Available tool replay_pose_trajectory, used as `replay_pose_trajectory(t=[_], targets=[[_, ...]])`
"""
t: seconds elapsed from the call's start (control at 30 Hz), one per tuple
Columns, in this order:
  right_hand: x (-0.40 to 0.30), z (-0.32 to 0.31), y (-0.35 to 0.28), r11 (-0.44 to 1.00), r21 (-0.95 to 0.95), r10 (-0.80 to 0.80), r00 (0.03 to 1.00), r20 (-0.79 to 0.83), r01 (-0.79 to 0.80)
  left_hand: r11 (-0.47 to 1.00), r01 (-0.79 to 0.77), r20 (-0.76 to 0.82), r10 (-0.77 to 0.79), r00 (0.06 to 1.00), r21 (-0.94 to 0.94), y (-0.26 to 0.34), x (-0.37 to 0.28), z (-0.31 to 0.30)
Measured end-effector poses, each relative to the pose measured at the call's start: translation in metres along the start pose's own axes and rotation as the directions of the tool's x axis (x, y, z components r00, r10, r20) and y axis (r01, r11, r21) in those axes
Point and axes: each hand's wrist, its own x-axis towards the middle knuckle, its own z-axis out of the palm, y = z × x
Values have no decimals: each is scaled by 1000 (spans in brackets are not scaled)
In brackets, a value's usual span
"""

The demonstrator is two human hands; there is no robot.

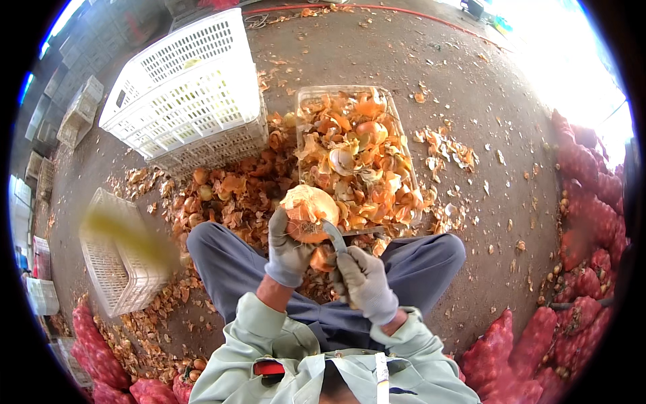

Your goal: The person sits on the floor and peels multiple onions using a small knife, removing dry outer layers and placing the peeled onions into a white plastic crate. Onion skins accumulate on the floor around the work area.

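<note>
My gloved left hand (286,250) grips a large brown onion (308,230) from its left side and below. Papery skin hangs loose over the top of the onion, and stringy roots show on the face turned toward me. In my gloved right hand (366,283) is a knife with a curved blade (334,237); the tip touches the onion's right side. Much of the handle is hidden by my fingers. Just beyond the onion lies a shallow plastic crate (410,166) heaped with onion skins (348,151), with an onion (372,132) among them.
White perforated crates (202,101) stand stacked at the upper left. An empty-looking crate (111,267) sits left of my knee, partly behind a yellowish blur. Loose onions and skins (232,192) cover the floor between. Red mesh sacks (580,283) line the right side; more sacks (98,348) lie lower left.
</note>
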Motion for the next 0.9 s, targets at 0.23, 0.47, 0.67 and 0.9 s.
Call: replay_pose_trajectory(t=[0.23, 0.47, 0.67, 0.9], targets=[[17, -37, -16, 972, -188, -115, 984, 138, 140, 988, -75, 231, 43, 972, 133, 13, -11, 9], [26, -55, -30, 494, -662, -379, 825, 420, 564, 976, 203, 211, -217, 953, 83, 39, 9, 7], [13, 6, 26, 968, -150, -202, 979, 8, 201, 936, 227, 155, -190, 969, -271, 15, 7, 2], [12, 11, 24, 965, 262, 3, 998, 55, -17, 983, 8, 56, -19, 998, 185, 3, -8, 3]])
